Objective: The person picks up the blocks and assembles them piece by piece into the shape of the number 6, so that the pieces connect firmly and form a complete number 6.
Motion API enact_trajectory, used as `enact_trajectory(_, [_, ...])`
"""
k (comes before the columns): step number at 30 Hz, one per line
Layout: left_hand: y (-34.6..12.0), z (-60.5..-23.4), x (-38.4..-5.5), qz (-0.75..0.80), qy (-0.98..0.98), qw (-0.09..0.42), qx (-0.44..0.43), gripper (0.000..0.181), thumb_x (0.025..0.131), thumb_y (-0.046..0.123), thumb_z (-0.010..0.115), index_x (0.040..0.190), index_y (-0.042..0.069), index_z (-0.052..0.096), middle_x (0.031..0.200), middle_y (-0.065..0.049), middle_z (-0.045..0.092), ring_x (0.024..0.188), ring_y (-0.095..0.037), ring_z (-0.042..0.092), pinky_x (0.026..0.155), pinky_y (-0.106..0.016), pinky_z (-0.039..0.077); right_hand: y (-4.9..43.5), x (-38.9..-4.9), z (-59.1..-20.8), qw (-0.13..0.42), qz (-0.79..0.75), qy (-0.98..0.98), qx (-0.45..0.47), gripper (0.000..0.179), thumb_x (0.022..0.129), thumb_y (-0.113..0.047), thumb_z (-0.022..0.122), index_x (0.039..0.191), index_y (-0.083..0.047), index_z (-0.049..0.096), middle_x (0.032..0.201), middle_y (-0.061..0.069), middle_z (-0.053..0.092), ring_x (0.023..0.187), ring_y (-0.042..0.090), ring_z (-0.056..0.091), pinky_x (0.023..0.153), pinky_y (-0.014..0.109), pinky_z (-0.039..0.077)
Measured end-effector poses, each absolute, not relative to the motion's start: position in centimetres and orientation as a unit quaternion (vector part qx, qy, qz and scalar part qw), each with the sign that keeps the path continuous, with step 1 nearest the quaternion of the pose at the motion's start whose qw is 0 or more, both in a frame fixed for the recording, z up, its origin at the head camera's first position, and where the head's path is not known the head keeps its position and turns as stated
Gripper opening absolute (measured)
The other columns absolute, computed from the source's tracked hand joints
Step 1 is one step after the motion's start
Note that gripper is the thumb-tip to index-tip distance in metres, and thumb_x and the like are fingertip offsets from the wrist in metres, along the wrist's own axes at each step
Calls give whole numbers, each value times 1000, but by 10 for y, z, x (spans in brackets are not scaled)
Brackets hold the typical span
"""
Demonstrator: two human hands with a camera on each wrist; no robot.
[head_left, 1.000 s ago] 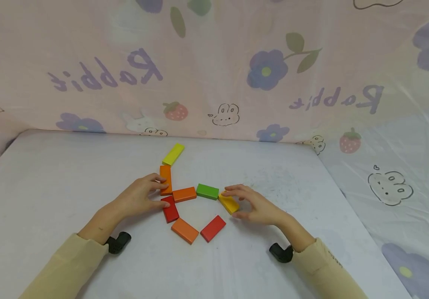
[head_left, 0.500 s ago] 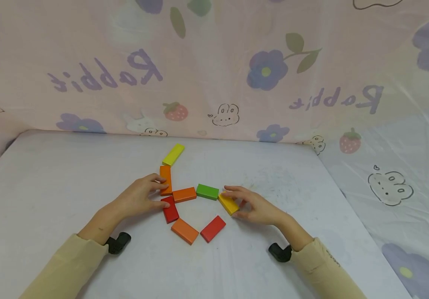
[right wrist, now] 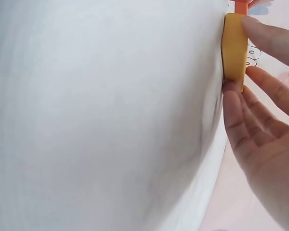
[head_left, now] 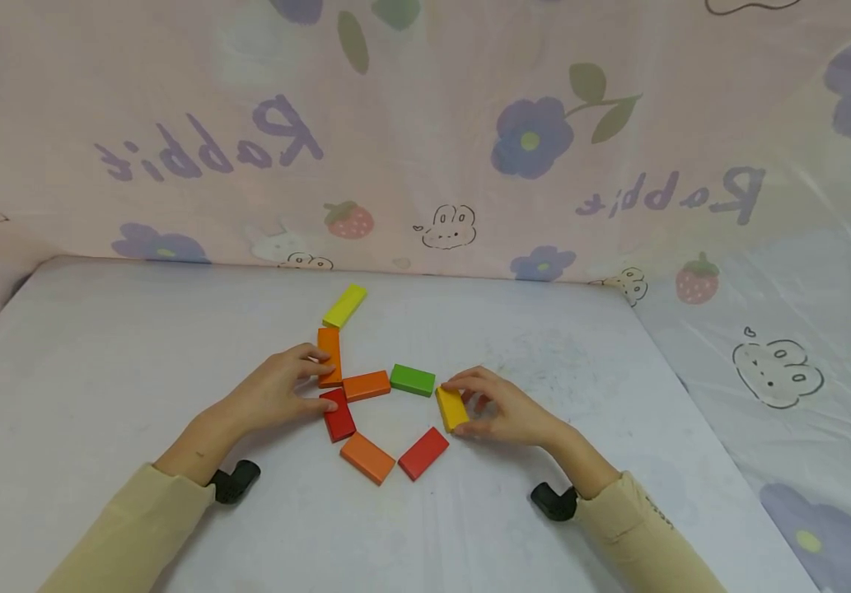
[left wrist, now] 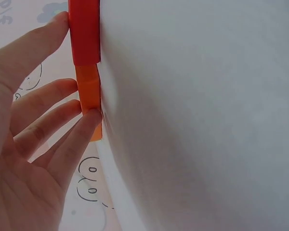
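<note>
Flat rectangular blocks lie on the white table in a curved figure. My left hand (head_left: 277, 390) is at its left side, the thumb touching a red block (head_left: 338, 415) and the fingers resting on an orange block (head_left: 329, 357). In the left wrist view that red block (left wrist: 85, 33) and orange block (left wrist: 89, 86) lie end to end, beside fairly straight fingers. On the right, my right hand (head_left: 507, 407) holds a yellow block (head_left: 451, 408) between thumb and fingertips. The right wrist view has this yellow block (right wrist: 234, 48) with a digit at either end.
A green block (head_left: 413, 380) lies left of the held one, a second orange block (head_left: 367, 385) beside it. Lower down are another orange block (head_left: 367, 458) and another red block (head_left: 423, 454). A lime-yellow block (head_left: 345, 305) tops the figure. Patterned cloth (head_left: 395, 148) rises behind the table.
My right hand has turned the yellow block more upright in the head view, and a small gap now separates it from the green block. The left hand stays where it was.
</note>
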State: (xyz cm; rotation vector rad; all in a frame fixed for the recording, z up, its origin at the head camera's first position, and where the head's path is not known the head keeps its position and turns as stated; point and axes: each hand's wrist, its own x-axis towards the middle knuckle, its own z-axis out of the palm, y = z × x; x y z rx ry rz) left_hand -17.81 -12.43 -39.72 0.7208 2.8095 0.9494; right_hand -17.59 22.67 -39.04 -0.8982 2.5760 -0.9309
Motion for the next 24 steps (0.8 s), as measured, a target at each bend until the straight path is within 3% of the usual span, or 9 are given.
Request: enact_trajectory(24, [-123, -397, -178, 313, 919, 46, 237, 50, 79, 25, 78, 120, -2, 66, 128, -16, 55, 119, -37, 50, 101, -54, 42, 221, -174, -393, 125, -338, 881, -308, 51, 79, -16, 78, 126, -6, 60, 122, 6, 56, 98, 20, 58, 84, 28, 55])
